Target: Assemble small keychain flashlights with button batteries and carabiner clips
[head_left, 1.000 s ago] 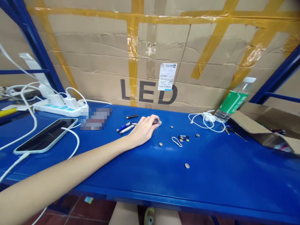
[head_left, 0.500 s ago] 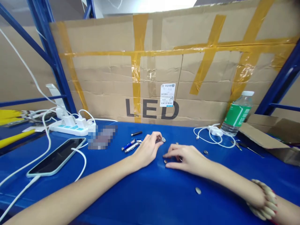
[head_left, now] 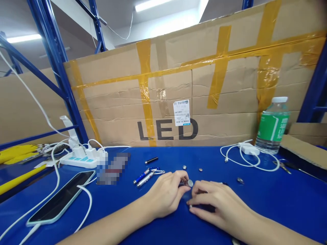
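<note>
At right of the frame, I see a clear plastic bottle [head_left: 277,108] with a green label [head_left: 273,126]; the cardboard box [head_left: 302,149] beside it is cut off, contents hidden. At lower centre, my left grip [head_left: 167,191] pinches a round metal disc [head_left: 190,183]; my right grip [head_left: 221,202] clasps a small shiny piece [head_left: 190,206], mostly hidden.

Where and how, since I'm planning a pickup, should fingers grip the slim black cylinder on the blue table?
Probably pinch the cylinder mid-length, from above, across its long sides: it lies flat, apart from the blue pen-shaped tube and silver one.
</note>
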Tool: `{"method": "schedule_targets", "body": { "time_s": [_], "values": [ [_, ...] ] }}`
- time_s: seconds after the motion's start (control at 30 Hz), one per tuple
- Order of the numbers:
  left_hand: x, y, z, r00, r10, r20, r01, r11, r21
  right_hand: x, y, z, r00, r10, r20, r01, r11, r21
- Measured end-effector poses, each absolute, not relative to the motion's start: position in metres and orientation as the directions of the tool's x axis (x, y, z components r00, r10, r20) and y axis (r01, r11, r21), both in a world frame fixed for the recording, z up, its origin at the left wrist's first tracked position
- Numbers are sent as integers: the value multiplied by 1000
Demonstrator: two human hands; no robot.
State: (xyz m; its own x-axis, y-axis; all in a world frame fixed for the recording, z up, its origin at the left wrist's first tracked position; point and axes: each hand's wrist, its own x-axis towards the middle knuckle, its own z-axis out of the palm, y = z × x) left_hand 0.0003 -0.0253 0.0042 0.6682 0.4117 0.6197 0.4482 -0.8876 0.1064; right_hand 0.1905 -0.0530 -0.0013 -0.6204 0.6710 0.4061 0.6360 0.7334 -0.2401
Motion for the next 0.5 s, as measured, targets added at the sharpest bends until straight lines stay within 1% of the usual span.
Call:
{"method": "schedule_targets", "body": {
  "time_s": [0.1, 0.17, 0.27, 0.33, 0.4, 0.5],
  "values": [
    [1, -23, 3, 656, 447, 609, 479, -869, 122, 191, -53, -1, -576, 662, 480, 628, 734, -259],
    [1, -22, 2, 639, 481, 601, 510, -849, 138, 192, -51, 1, -514, 662, 546, 630, 723, -284],
    [2, -21, 3, 623, 544, 562, 537, -820, 199, 195, -48, 5, -361, 656, 663, 624, 698, -350],
    [2, -21, 4, 629, 575, 523, 536, -808, 243, 197, -47, 7, -268, 622, 736, 601, 705, -377],
    [3, -21, 5, 641, 581, 502, 531, -808, 255, 198, -47, 8, -238, 577, 781, 572, 733, -367],
    [2, -22, 7, 667, 549, 504, 512, -829, 225, 197, -48, 7, -277, 519, 808, 550, 776, -309]
  ]
}}
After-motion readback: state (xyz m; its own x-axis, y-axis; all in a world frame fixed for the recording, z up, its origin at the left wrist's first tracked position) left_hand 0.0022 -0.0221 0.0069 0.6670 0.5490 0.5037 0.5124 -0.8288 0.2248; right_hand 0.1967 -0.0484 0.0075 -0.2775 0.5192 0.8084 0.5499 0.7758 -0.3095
